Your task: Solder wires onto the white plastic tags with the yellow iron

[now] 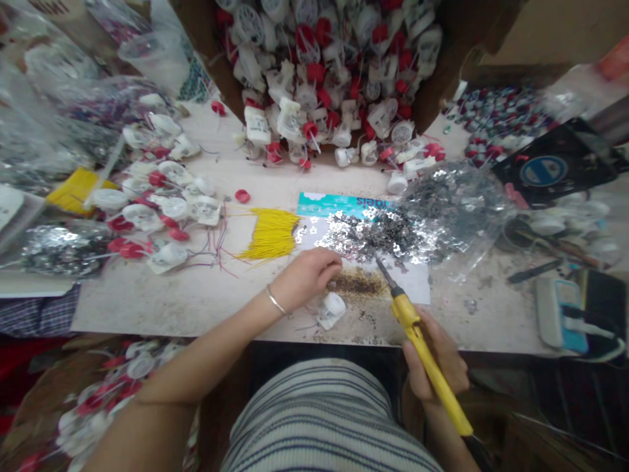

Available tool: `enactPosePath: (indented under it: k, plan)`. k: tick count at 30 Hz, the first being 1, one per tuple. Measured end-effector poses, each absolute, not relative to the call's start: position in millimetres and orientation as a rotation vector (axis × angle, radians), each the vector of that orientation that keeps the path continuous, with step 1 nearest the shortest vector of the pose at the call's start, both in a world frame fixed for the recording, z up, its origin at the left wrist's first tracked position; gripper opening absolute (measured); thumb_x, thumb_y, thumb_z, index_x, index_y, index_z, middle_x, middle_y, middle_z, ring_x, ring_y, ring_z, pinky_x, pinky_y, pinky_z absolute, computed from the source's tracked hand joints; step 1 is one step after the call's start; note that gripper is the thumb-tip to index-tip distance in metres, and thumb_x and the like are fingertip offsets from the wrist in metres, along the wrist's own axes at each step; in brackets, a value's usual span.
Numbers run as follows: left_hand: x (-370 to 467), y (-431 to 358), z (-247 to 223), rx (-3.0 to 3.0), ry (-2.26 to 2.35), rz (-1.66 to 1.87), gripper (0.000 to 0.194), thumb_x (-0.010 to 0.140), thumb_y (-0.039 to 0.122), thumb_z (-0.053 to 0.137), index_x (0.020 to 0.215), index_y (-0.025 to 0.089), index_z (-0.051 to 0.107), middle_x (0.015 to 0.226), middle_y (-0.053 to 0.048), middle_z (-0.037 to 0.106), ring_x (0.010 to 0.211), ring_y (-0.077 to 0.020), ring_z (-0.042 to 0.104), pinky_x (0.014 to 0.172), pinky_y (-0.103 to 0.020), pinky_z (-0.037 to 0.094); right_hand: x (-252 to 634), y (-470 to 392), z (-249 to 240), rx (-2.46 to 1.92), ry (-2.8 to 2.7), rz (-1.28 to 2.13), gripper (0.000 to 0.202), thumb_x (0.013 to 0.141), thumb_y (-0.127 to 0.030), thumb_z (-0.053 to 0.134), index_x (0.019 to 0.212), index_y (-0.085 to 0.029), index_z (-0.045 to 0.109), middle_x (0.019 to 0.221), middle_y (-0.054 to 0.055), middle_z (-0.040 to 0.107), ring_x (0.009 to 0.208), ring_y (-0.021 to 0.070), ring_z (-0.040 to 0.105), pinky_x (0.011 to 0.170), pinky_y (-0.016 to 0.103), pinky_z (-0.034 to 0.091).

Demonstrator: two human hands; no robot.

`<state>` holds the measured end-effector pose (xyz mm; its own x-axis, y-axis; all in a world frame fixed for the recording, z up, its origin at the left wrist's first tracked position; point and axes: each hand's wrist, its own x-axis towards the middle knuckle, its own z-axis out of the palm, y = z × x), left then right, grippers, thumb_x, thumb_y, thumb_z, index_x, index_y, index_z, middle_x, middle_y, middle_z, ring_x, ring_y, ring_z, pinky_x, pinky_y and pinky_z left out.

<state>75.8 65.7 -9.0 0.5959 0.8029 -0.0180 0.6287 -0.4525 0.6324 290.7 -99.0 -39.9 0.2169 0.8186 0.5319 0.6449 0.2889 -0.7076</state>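
Note:
My right hand [446, 362] grips a yellow soldering iron [409, 316], its dark tip pointing up and left at the near side of a pile of small shiny metal pieces [390, 229]. My left hand [305, 276], with a bracelet at the wrist, has its fingers curled together; anything between them is hidden. Just below those fingers lies a white plastic part [333, 309] with thin wires. Beyond the left hand is a bundle of yellow wires [272, 233]. A brown, grainy residue strip [361, 283] crosses the white sheet [417, 282] between the hands.
A large cardboard box [455, 49] of white and red parts stands at the back. More white parts with wires [162, 203] lie on the left. At right are a clear bag [457, 203] of metal pieces, a black box [555, 164] and a blue-white device [560, 314].

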Motion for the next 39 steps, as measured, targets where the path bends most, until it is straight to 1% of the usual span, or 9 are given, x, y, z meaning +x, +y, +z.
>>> enactPosePath:
  k: [4, 9, 13, 15, 19, 22, 26, 32, 39]
  plan:
    - [112, 66, -17, 2.207, 1.055, 0.214, 0.018, 0.085, 0.031, 0.058, 0.091, 0.015, 0.064, 0.082, -0.005, 0.067, 0.077, -0.0178, 0.060, 0.071, -0.029, 0.046, 293, -108, -41, -1.435, -1.451, 0.205, 0.056, 0.071, -0.008, 0.063, 0.125, -0.021, 0.053, 0.118, 0.006, 0.065, 0.098, 0.0261, 0.066, 0.078, 0.044, 0.061]
    - [114, 71, -13, 2.232, 1.115, 0.089, 0.016, 0.086, 0.017, 0.051, 0.081, 0.015, 0.066, 0.078, -0.006, 0.066, 0.076, -0.0182, 0.059, 0.073, -0.029, 0.045, 292, -108, -37, -1.380, -1.491, 0.212, 0.057, 0.069, -0.005, 0.063, 0.124, -0.020, 0.055, 0.120, 0.006, 0.063, 0.101, 0.0254, 0.065, 0.077, 0.041, 0.061]
    - [96, 64, -6, 2.263, 1.182, 0.110, 0.023, 0.090, 0.019, 0.046, 0.083, 0.014, 0.067, 0.079, -0.007, 0.063, 0.079, -0.0184, 0.058, 0.075, -0.030, 0.045, 285, -107, -29, -1.373, -1.510, 0.293, 0.047, 0.072, -0.001, 0.059, 0.115, -0.020, 0.061, 0.125, 0.007, 0.059, 0.105, 0.0238, 0.063, 0.080, 0.038, 0.060]
    - [90, 59, -7, 2.265, 1.182, 0.110, 0.024, 0.090, 0.019, 0.046, 0.083, 0.014, 0.068, 0.078, -0.007, 0.063, 0.076, -0.0176, 0.058, 0.073, -0.029, 0.045, 283, -110, -27, -1.375, -1.528, 0.369, 0.046, 0.074, -0.001, 0.057, 0.116, -0.020, 0.060, 0.125, 0.008, 0.059, 0.106, 0.0239, 0.063, 0.083, 0.039, 0.059]
    - [89, 55, -14, 2.162, 1.173, 0.080, 0.016, 0.086, 0.019, 0.054, 0.083, 0.017, 0.069, 0.077, -0.004, 0.068, 0.072, -0.0158, 0.060, 0.069, -0.026, 0.044, 285, -116, -27, -1.359, -1.551, 0.457, 0.045, 0.074, -0.006, 0.057, 0.118, -0.017, 0.057, 0.116, 0.010, 0.064, 0.100, 0.0246, 0.065, 0.079, 0.039, 0.060]
    - [93, 55, -18, 2.121, 1.243, 0.051, 0.018, 0.086, 0.023, 0.054, 0.080, 0.016, 0.069, 0.078, -0.005, 0.070, 0.071, -0.0159, 0.061, 0.067, -0.025, 0.043, 287, -117, -31, -1.366, -1.548, 0.460, 0.042, 0.072, -0.004, 0.059, 0.112, -0.017, 0.060, 0.118, 0.010, 0.063, 0.100, 0.0241, 0.065, 0.078, 0.037, 0.060]
    - [98, 59, -15, 2.160, 1.303, -0.040, 0.021, 0.085, 0.027, 0.053, 0.079, 0.017, 0.071, 0.078, -0.007, 0.071, 0.072, -0.0180, 0.062, 0.065, -0.027, 0.042, 283, -112, -34, -1.340, -1.607, 0.428, 0.047, 0.071, -0.002, 0.059, 0.116, -0.015, 0.059, 0.119, 0.011, 0.062, 0.102, 0.0238, 0.064, 0.082, 0.037, 0.059]
    - [106, 70, -5, 2.188, 1.293, -0.162, 0.021, 0.080, 0.023, 0.053, 0.069, 0.016, 0.070, 0.068, -0.008, 0.068, 0.066, -0.0190, 0.061, 0.062, -0.028, 0.042, 282, -105, -28, -1.321, -1.747, 0.366, 0.049, 0.072, 0.000, 0.058, 0.119, -0.014, 0.059, 0.119, 0.012, 0.062, 0.103, 0.0229, 0.064, 0.085, 0.035, 0.058]
    - [115, 78, 4, 2.192, 1.304, -0.290, 0.019, 0.076, 0.020, 0.052, 0.070, 0.013, 0.069, 0.068, -0.010, 0.066, 0.067, -0.0203, 0.062, 0.062, -0.029, 0.043, 286, -107, -28, -1.337, -1.784, 0.349, 0.047, 0.071, -0.001, 0.058, 0.117, -0.012, 0.060, 0.118, 0.012, 0.062, 0.102, 0.0229, 0.064, 0.085, 0.035, 0.058]
